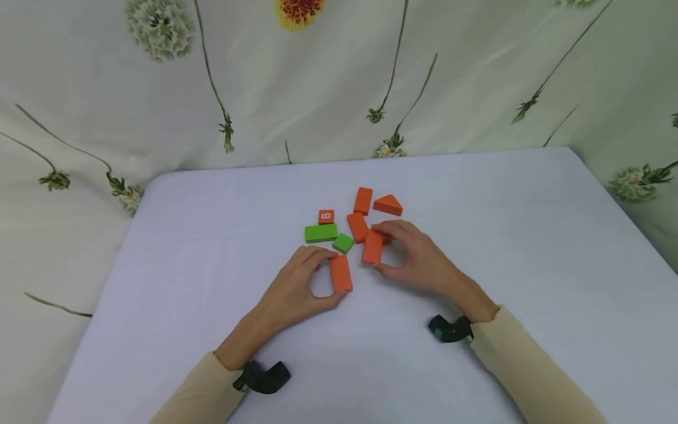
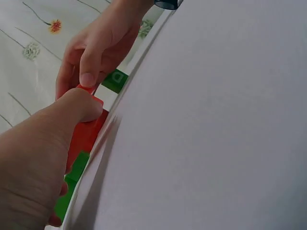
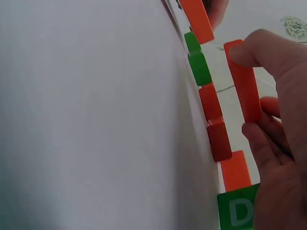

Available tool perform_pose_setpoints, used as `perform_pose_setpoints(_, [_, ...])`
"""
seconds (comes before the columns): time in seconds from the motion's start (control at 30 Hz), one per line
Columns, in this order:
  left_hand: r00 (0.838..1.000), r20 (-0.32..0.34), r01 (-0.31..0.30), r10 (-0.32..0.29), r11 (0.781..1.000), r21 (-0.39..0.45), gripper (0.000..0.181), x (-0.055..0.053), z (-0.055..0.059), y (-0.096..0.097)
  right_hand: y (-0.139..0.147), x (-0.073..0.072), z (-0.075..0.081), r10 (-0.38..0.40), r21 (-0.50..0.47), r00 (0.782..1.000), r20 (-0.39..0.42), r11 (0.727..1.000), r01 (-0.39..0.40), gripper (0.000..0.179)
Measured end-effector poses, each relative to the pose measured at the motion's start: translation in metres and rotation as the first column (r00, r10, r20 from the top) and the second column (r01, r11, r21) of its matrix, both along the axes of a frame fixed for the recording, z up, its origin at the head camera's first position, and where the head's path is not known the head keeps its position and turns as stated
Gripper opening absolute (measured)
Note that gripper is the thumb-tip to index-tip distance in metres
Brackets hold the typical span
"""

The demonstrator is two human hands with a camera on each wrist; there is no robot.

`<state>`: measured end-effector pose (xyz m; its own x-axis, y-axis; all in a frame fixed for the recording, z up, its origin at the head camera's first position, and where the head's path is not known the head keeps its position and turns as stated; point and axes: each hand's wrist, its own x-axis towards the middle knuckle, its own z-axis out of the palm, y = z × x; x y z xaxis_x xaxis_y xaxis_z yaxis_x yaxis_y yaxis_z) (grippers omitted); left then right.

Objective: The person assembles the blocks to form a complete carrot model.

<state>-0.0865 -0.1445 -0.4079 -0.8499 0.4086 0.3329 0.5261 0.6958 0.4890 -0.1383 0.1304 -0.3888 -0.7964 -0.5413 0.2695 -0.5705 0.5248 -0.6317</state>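
My left hand (image 1: 299,288) pinches an orange rectangular block (image 1: 341,272) by its ends between thumb and fingers. Just to the right, another orange block (image 1: 373,246) is held the same way by my right hand (image 1: 418,256). The right wrist view shows this block (image 3: 243,81) raised off the table. Beyond the hands lie a green rectangular block (image 1: 321,233), a small green block (image 1: 343,242) and an orange block (image 1: 357,227). A green block marked D (image 3: 240,211) appears in the right wrist view; the right hand hides it in the head view.
Farther back are an orange cube marked B (image 1: 326,217), an orange block (image 1: 363,201) and an orange triangular block (image 1: 388,205). A white-covered table (image 1: 212,235) lies under everything, and a flower-patterned cloth (image 1: 328,88) hangs behind its far edge.
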Motion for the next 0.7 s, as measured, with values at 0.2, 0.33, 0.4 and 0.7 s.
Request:
perform_pose_setpoints(0.2, [0.999,0.034,0.028,-0.029,0.999,0.024,0.062,-0.002,-0.006,-0.004,-0.012,0.007,-0.008,0.159,-0.009,0.983,0.095,0.987,-0.158,0.062])
perform_pose_setpoints(0.33, [0.998,0.061,0.032,-0.032,0.999,0.009,0.062,-0.002,-0.007,-0.003,-0.013,0.005,-0.017,0.211,0.013,0.970,0.119,0.977,-0.214,0.059])
perform_pose_setpoints(0.4, [0.997,0.068,0.033,-0.033,0.999,0.001,0.062,-0.003,-0.007,-0.003,-0.014,0.005,-0.020,0.220,0.025,0.969,0.116,0.974,-0.225,0.059])
perform_pose_setpoints(0.7, [0.995,0.100,0.022,-0.022,1.000,0.003,0.064,0.000,-0.005,-0.003,-0.015,0.006,-0.021,0.221,0.079,0.971,0.094,0.970,-0.228,0.057])
